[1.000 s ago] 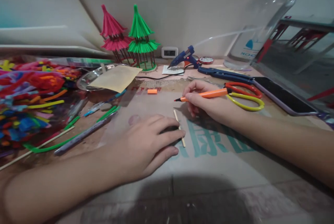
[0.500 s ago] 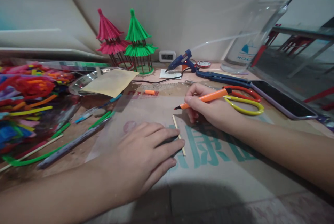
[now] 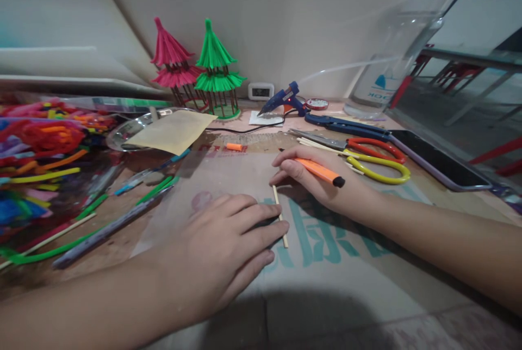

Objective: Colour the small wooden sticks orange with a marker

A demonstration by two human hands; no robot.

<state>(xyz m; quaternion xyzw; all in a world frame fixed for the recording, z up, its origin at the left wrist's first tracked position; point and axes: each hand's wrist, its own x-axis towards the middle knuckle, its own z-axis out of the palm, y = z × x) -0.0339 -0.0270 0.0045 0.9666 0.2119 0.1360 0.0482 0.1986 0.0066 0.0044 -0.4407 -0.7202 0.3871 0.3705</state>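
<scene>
The right grip [image 3: 326, 191] has turned the orange marker [image 3: 316, 169].

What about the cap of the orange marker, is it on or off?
Off: the orange cap lies by itself, to the left of the orange marker held in the right hand.

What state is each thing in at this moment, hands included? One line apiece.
Stick: lying flat.
Orange marker: uncapped.
Orange cap: off, lying on its side.
Left hand: touching the stick.
Right hand: gripping the marker.
Glue gun: red light lit, nozzle pointing down.
Phone: face up, screen dark.
Scissors: lying down; blade opening unclear.
Pink tower: upright.
Green tower: upright.
Yellow sheet: lying across the metal dish.
</scene>
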